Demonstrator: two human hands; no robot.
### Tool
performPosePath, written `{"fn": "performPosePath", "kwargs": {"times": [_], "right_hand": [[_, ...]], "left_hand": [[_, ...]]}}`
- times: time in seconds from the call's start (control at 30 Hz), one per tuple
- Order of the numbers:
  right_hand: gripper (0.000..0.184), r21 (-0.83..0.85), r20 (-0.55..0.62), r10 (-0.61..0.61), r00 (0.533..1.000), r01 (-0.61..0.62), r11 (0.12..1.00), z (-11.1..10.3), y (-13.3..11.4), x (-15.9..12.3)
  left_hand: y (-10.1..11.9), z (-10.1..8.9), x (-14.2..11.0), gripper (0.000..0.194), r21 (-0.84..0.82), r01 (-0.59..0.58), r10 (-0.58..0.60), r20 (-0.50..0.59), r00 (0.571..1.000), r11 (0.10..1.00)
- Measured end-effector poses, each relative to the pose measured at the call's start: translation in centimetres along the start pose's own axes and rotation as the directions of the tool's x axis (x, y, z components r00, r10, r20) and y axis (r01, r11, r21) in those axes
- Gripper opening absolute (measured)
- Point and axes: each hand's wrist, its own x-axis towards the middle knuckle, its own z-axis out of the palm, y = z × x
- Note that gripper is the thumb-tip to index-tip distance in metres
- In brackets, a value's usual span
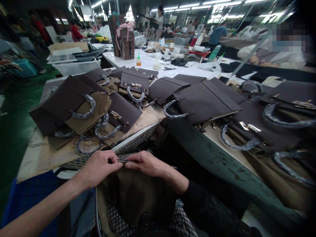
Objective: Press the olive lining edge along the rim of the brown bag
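— That brown cloth (145,191) closest to us, where is it?
— Hanging over the lap, with checked cloth (184,220) showing on either side.
— And the grip?
— 2 hands, left hand (100,168) and right hand (148,163), each pinching its upper edge between thumb and fingers, close together.
— Beyond them?
— A perforated crate (134,137), then dark handbags (207,100) heaped on worktops (37,161); farther back, a green-tipped bottle (139,61).

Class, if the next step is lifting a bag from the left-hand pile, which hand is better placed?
Probably the left hand: it shows just below a wrapped bag handle there; the right hand is farther off. Both pinch the brown fabric, though.
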Motion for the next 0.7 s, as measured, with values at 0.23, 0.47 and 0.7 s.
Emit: {"fn": "performPosePath", "kwargs": {"times": [0.23, 0.47, 0.7], "right_hand": [[0.042, -0.137, -0.110, 0.027, 0.994, -0.042, 0.990, 1.5, -0.2, 0.2], [0.039, -0.142, -0.080, -0.050, 0.996, 0.038, 0.989, 0.9, -0.3, 0.4], [0.032, -0.031, 0.045, -0.188, 0.981, 0.190, 0.981, -1.5, 0.6, 1.2]], "left_hand": [[-0.3, -0.1, 0.2, 0.038, -0.012, 0.045, -0.046, -0.092, 0.995, 0.999], [-2.9, -2.7, -0.8, 0.022, -0.323, 0.092, -0.008, 0.253, 0.967, 0.942], [-2.8, -3.6, -0.9, 0.031, -0.511, 0.188, 0.044, 0.408, 0.912, 0.839]]}}
